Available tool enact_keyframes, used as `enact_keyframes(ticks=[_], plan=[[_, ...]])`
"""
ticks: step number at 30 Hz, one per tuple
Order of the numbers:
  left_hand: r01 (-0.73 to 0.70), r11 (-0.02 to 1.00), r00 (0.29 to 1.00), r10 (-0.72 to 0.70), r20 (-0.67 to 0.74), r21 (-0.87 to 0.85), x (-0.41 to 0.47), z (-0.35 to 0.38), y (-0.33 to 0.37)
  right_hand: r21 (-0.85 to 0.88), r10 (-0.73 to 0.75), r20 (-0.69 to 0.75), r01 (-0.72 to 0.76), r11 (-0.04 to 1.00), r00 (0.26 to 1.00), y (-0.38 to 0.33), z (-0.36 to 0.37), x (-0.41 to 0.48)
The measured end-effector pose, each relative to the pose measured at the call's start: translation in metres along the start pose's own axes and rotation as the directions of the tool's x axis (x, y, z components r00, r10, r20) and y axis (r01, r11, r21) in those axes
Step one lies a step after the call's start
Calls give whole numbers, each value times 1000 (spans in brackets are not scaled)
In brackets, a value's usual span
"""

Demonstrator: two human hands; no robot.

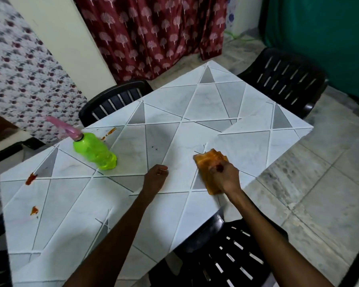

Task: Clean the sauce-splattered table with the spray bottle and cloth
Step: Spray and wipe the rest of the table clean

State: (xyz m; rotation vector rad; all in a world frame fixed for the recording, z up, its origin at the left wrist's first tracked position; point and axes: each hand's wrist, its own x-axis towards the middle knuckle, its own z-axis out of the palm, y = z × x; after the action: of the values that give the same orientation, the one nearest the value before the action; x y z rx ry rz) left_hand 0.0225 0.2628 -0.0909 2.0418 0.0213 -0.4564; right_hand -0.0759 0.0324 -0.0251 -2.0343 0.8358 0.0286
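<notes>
Right hand gripping cloth, seemingly soft, best bunched from above; left hand resting loose, empty, on surface.

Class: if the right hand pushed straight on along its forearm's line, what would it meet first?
Nothing close: beyond the cloth that the right hand grips, only bare table lies ahead, up to the far edge near a black chair, as far as depth shows. The spray bottle is well left.
</notes>
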Motion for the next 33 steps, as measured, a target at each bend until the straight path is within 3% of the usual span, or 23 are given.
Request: enact_keyframes(ticks=[5, 10, 13, 16, 19, 22, 23, 27, 29, 33], plan=[[-19, 1000, 988, 17, -154, -8, -7, -85, -43, 134, -117, 201, 90, 987, 973, -74, 71, -20], [-34, 977, 953, 95, -287, 208, -4, -157, -69, 159, -239, 301, 199, 967, 923, -154, 137, -42], [-25, 920, 951, 143, -275, 392, 6, -199, -92, 133, -342, 325, 316, 940, 882, -199, 176, -44], [7, 916, 958, 109, -266, 402, 15, -232, -110, 115, -397, 336, 381, 917, 854, -242, 205, -42], [19, 858, 986, 68, -151, 513, 23, -257, -125, 167, -434, 336, 400, 901, 836, -273, 226, -35], [13, 756, 1000, -5, -14, 655, 29, -271, -143, 197, -564, 359, 530, 825, 744, -289, 240, -29], [4, 741, 1000, -20, 16, 671, 30, -273, -150, 184, -583, 339, 556, 811, 739, -291, 248, -25], [-39, 753, 999, 55, -3, 657, 23, -267, -165, 51, -495, 100, 493, 869, 863, -293, 260, -32], [-38, 760, 998, 62, -15, 649, 23, -267, -166, 43, -545, 16, 544, 838, 838, -293, 269, -35], [-51, 763, 997, 74, -9, 644, 24, -268, -167, 261, -649, -28, 632, 730, 760, -307, 284, -33]])
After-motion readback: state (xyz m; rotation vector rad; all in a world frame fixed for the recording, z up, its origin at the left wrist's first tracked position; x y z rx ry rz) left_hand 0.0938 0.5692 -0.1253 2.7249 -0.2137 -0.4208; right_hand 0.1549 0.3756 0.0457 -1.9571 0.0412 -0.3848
